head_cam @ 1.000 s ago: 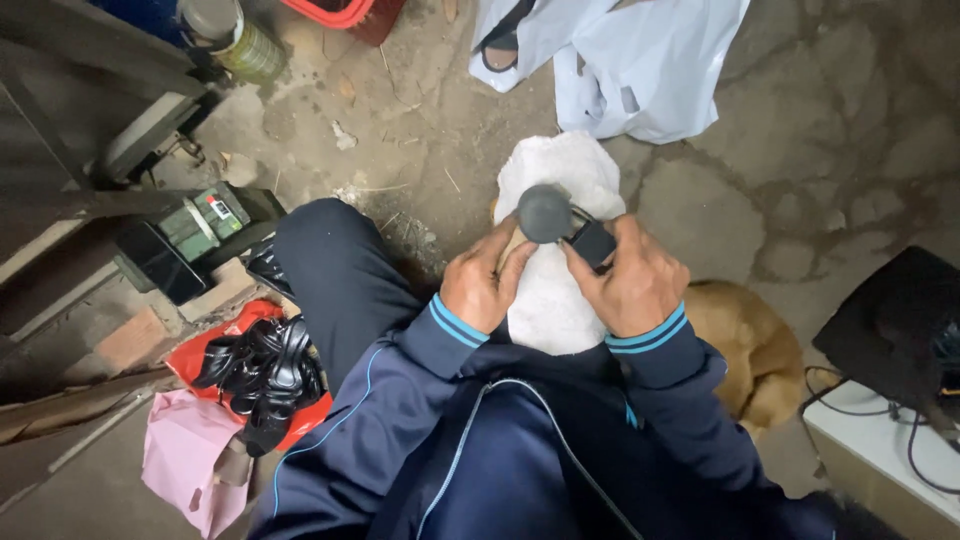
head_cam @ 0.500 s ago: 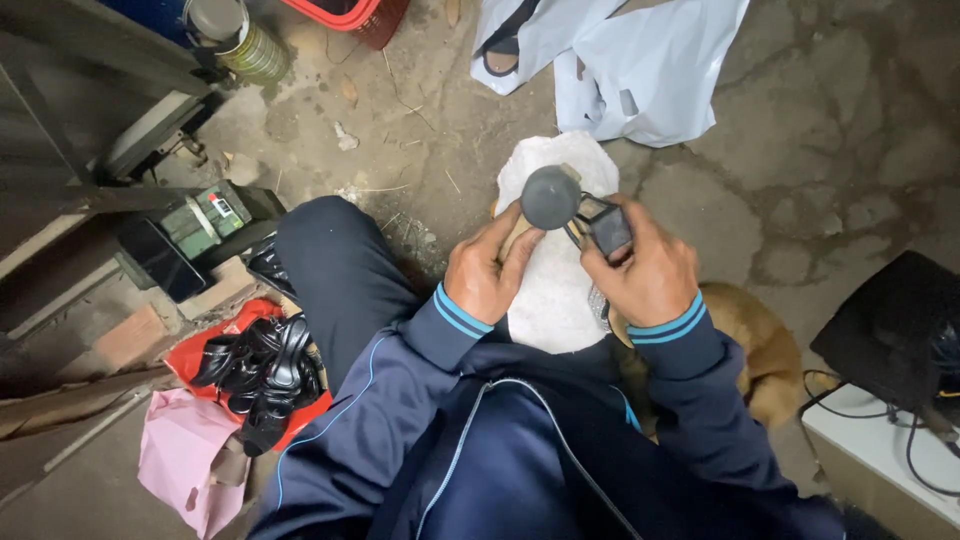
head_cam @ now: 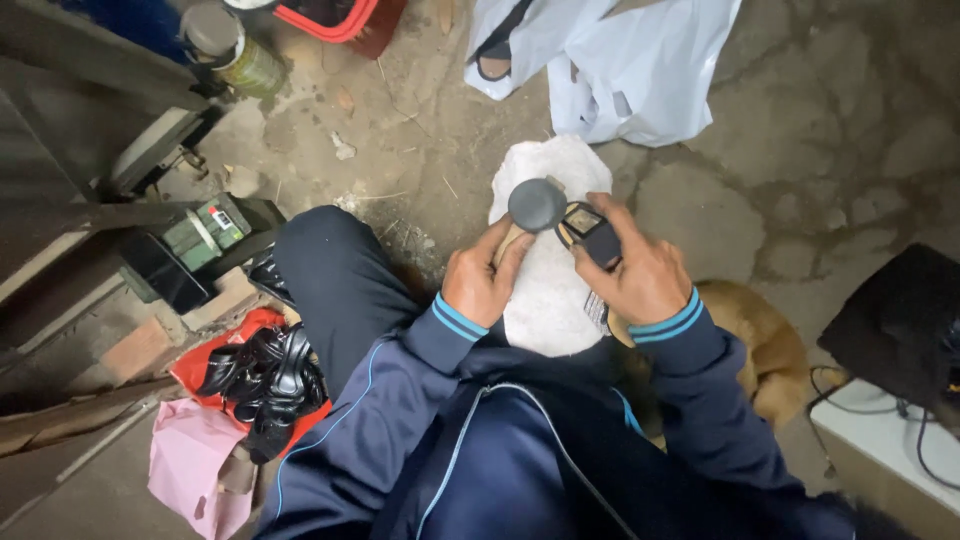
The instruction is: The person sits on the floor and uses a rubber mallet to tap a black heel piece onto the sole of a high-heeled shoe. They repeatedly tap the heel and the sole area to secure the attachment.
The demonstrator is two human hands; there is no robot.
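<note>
Since the earlier frames the right hand (head_cam: 640, 275) had drawn a little away from the round grey knob (head_cam: 537, 204), carrying the small dark rectangular part (head_cam: 595, 232) to the side. Its fingers were curled and grasping that part, thumb on top. The left hand (head_cam: 482, 280) was clenched around the stem beneath the knob, wrist bent inward, above the white cloth (head_cam: 550, 300) across the lap.

Cracked concrete floor (head_cam: 800, 130), strewn with small debris. Laid directly on it: white plastic bags (head_cam: 640, 60) at the top; a red basket (head_cam: 340, 15) and a green can (head_cam: 235, 50) at upper left; a red bag (head_cam: 215, 350) of black parts beside a pink bag (head_cam: 190, 465) at lower left.
</note>
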